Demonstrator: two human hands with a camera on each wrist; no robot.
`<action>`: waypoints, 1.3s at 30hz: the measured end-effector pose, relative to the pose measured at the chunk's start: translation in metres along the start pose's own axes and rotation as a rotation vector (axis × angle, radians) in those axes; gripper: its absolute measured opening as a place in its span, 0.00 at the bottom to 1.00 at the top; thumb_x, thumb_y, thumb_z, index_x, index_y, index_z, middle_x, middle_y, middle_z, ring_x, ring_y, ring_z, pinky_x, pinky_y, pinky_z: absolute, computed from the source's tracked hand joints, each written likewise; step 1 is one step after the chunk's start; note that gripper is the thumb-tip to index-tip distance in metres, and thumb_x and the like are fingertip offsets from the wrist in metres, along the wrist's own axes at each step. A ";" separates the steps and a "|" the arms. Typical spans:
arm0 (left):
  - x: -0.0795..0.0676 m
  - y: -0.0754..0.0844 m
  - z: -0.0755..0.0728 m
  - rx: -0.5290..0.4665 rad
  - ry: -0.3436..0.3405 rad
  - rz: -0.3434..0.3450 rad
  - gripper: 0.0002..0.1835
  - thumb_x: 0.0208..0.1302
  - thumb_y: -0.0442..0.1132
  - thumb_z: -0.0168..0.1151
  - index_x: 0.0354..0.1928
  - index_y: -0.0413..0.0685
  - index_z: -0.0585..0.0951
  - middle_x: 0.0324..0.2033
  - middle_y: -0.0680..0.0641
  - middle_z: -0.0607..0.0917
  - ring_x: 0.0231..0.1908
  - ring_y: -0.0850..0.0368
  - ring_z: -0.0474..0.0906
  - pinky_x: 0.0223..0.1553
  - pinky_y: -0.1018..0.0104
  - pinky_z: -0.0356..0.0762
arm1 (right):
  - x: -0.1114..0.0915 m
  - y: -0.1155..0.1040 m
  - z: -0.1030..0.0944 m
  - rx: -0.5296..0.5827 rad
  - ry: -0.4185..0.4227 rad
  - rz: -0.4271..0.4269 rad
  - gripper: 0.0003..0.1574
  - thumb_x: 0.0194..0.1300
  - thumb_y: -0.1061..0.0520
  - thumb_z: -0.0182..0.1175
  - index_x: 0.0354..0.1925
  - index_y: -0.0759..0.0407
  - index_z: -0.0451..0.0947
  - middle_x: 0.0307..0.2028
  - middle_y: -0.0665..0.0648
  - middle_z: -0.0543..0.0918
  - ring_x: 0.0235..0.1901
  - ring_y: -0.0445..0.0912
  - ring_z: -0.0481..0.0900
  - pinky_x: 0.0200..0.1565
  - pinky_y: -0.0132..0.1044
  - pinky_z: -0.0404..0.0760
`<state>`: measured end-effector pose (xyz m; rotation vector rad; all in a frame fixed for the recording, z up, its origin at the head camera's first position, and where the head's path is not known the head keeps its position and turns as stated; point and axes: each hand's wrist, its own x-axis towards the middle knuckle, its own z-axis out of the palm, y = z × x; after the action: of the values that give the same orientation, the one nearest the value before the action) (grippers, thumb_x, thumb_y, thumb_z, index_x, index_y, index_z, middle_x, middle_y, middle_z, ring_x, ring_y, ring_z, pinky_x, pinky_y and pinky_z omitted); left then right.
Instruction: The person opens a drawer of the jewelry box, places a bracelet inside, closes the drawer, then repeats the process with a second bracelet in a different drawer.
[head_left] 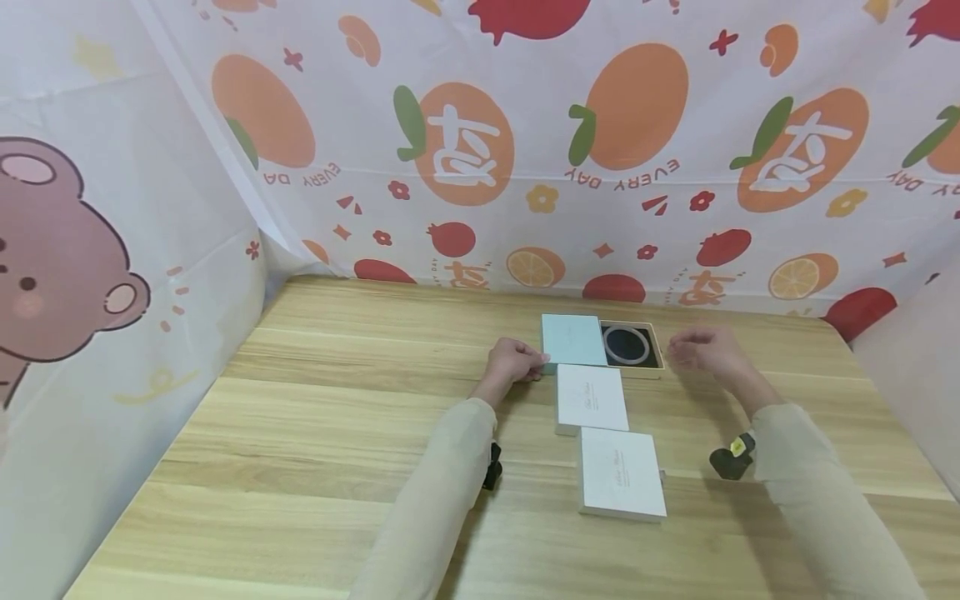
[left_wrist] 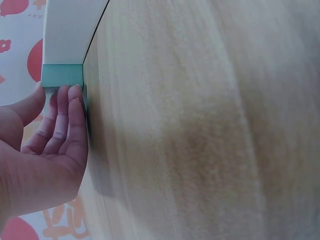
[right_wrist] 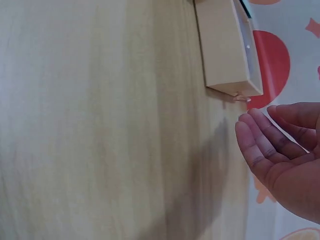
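A pale teal sliding box (head_left: 572, 338) lies at the back of the table, its tray (head_left: 634, 373) drawn out to the right. Inside, a pale bangle (head_left: 627, 345) rests on black lining. My left hand (head_left: 513, 360) is at the box's left end; in the left wrist view its fingertips (left_wrist: 75, 90) touch the teal end and the thumb tip is by its upper corner. My right hand (head_left: 708, 350) hovers right of the tray with loosely bent fingers, holding nothing. In the right wrist view, a small ribbon tab (right_wrist: 241, 97) sticks out from the tray's end, just beyond the fingertips.
Two white boxes stand in a line in front of the teal one, the middle box (head_left: 591, 398) and the nearest box (head_left: 621, 473). A printed cloth (head_left: 480, 250) hangs behind the wooden table (head_left: 315, 450). Black devices (head_left: 731, 458) are strapped to both wrists.
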<state>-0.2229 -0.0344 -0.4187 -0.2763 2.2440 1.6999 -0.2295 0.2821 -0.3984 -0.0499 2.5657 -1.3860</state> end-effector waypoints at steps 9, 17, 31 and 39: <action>-0.001 -0.001 0.000 -0.012 -0.006 -0.001 0.08 0.56 0.34 0.65 0.31 0.33 0.81 0.25 0.41 0.84 0.25 0.53 0.82 0.28 0.68 0.81 | 0.006 0.012 0.006 -0.005 -0.013 0.016 0.19 0.68 0.63 0.48 0.51 0.77 0.68 0.43 0.71 0.79 0.38 0.51 0.81 0.38 0.38 0.81; -0.001 -0.001 -0.001 -0.007 -0.009 -0.001 0.08 0.56 0.35 0.65 0.31 0.34 0.82 0.24 0.42 0.84 0.24 0.55 0.81 0.30 0.67 0.81 | 0.013 0.015 0.012 0.099 -0.009 0.004 0.19 0.67 0.66 0.49 0.51 0.81 0.66 0.41 0.71 0.79 0.31 0.44 0.81 0.40 0.43 0.81; -0.001 0.000 -0.001 -0.010 -0.006 -0.001 0.09 0.55 0.35 0.66 0.31 0.34 0.82 0.24 0.43 0.83 0.26 0.53 0.81 0.31 0.66 0.81 | 0.019 0.017 0.019 0.095 0.011 0.018 0.18 0.65 0.69 0.48 0.51 0.82 0.66 0.37 0.67 0.80 0.27 0.42 0.79 0.36 0.39 0.82; -0.001 0.000 -0.001 -0.006 -0.007 0.009 0.08 0.55 0.35 0.66 0.31 0.34 0.82 0.24 0.42 0.83 0.26 0.53 0.82 0.31 0.66 0.81 | 0.018 0.015 0.022 0.047 0.034 -0.003 0.17 0.65 0.70 0.47 0.49 0.82 0.67 0.36 0.69 0.79 0.26 0.42 0.78 0.33 0.36 0.82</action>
<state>-0.2216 -0.0356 -0.4183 -0.2618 2.2381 1.7100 -0.2413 0.2695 -0.4256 -0.0231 2.5606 -1.4595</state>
